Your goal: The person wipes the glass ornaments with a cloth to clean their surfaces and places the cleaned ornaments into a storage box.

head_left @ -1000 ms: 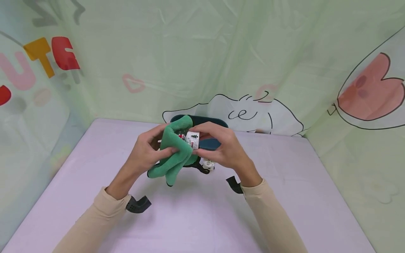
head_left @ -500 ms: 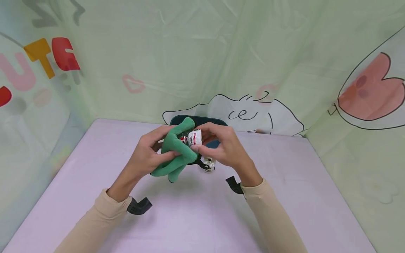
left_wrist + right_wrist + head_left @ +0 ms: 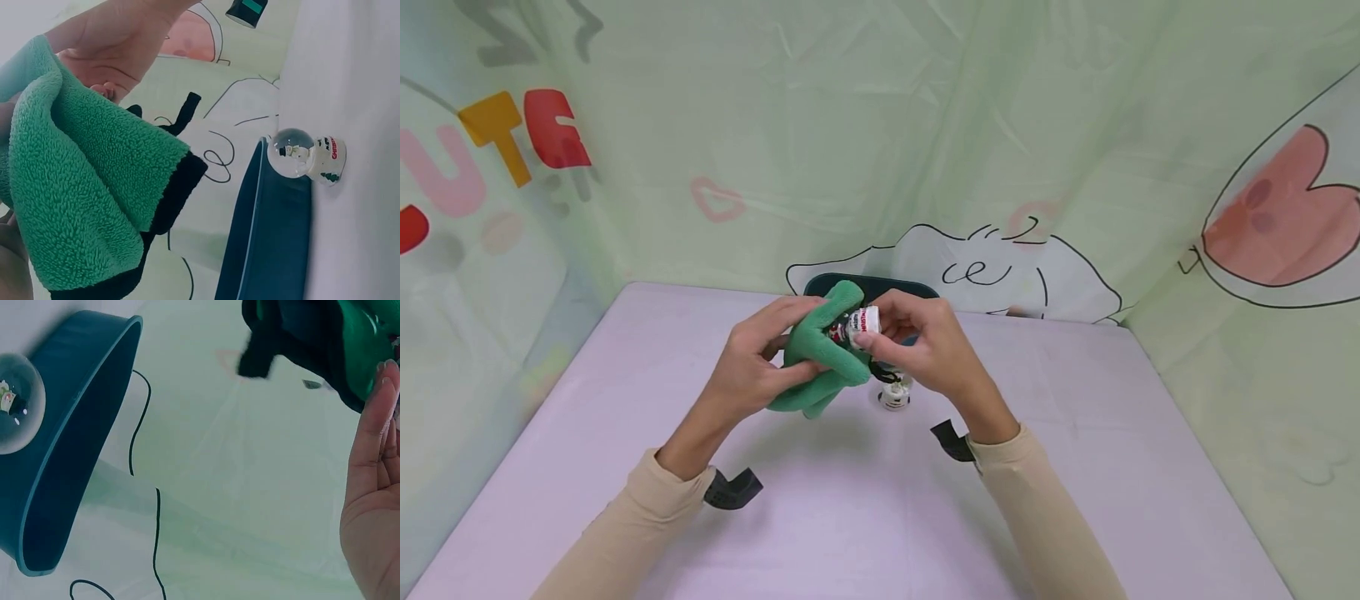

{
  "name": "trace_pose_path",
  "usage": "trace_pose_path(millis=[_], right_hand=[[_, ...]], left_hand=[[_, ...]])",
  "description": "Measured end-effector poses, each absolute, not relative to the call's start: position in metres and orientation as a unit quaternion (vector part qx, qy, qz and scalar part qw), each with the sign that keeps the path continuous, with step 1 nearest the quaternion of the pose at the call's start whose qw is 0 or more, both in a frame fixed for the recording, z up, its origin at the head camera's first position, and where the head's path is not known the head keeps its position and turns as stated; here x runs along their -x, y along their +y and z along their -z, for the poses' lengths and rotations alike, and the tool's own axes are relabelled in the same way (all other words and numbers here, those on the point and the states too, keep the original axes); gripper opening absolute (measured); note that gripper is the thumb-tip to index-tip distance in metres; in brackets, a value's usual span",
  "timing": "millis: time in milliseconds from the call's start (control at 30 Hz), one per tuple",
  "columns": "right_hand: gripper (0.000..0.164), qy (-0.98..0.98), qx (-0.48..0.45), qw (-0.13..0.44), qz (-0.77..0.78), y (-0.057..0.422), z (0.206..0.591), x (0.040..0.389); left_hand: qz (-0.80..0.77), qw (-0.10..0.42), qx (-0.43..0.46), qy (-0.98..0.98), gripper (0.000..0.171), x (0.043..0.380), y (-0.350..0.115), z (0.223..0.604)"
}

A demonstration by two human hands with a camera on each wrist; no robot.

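Observation:
In the head view, my left hand grips a fluffy green cloth wrapped about the glass end of a snow globe. The globe lies on its side, its white base with red lettering pointing right. My right hand pinches that base between thumb and fingers. Most of the glass is hidden in the cloth's folds. Black trim and a black loop edge the cloth in the left wrist view. Below the hands, a second snow globe with a snowman inside stands upright on the table.
A dark teal tub stands at the table's back edge, behind the hands and partly covered by them. The second globe is just in front of it. A printed curtain rises behind the table. Black camera mounts stick out at both wrists.
The held globe's base has turned in my right fingers, so different print faces up. The cloth's hanging corners have drawn up slightly, and the standing globe shows more.

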State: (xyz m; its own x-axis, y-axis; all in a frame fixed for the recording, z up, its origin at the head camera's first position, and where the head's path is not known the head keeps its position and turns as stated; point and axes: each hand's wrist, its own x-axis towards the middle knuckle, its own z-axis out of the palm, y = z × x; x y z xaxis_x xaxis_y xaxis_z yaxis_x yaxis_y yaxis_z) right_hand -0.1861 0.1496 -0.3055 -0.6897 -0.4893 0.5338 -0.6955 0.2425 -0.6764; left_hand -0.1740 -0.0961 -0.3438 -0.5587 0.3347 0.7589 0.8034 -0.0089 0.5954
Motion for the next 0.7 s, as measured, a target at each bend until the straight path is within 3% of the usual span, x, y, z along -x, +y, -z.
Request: trace_pose_path(millis=[700], right_hand=[[0.045,-0.724,-0.489,0.150,-0.464,0.1499,0.3091,0.1916]], left_hand=[[0.631,0.178,0.398,-0.642,0.061,0.1734,-0.0986,0.3422]])
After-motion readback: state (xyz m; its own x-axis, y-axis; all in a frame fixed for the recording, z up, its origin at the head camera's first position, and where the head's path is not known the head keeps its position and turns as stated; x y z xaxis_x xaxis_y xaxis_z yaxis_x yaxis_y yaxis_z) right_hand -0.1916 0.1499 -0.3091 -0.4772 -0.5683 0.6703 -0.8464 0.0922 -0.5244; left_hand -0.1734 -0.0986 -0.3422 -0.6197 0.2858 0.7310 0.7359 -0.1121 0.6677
